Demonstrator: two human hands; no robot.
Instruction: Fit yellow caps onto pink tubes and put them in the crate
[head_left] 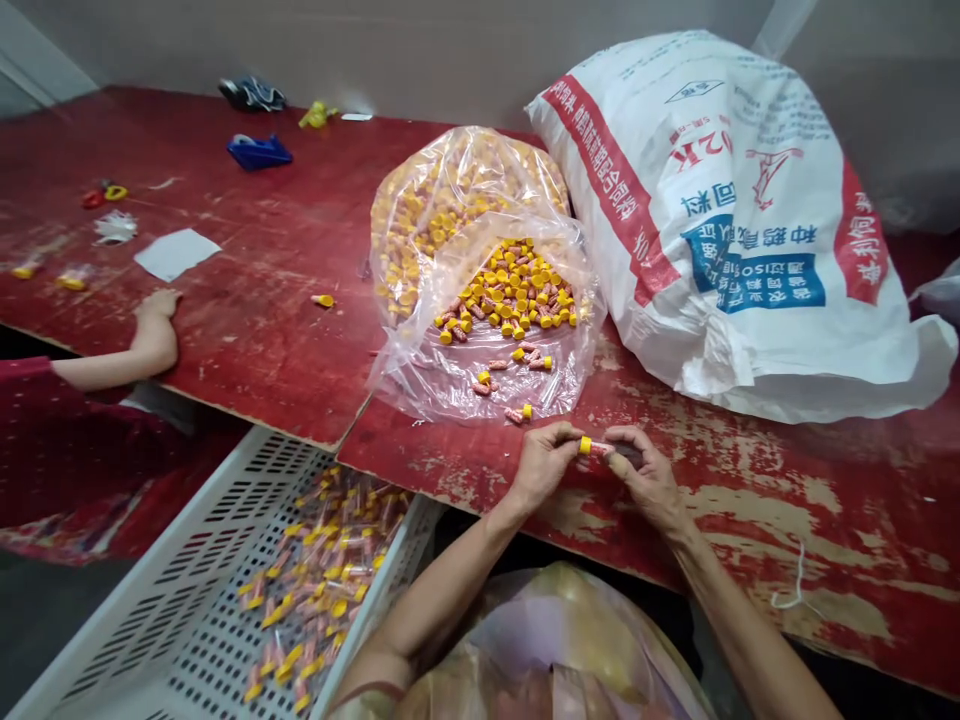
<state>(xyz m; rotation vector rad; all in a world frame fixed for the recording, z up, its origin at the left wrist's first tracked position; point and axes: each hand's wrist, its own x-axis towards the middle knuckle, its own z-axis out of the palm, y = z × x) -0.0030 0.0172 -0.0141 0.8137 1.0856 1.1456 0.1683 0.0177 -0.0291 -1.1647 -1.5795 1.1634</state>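
Observation:
Between my two hands is a small clear tube [600,449] with a yellow cap and pinkish contents, held level above the table's near edge. My left hand [546,462] pinches it at the capped end. At the other end, the fingers of my right hand [649,475] close on the tube. Just beyond my hands lies an opened clear plastic bag [420,375], and many similar yellow-capped tubes [517,290] spill toward its mouth. A few loose tubes lie at the bag's near edge.
A large printed white sack [735,200] stands at the back right. Below left, a white crate [195,560] holds capped tubes in clear wrappers. Another person's arm [142,345] rests on the worn red table [262,330]. A blue tape dispenser [259,152] sits farther back.

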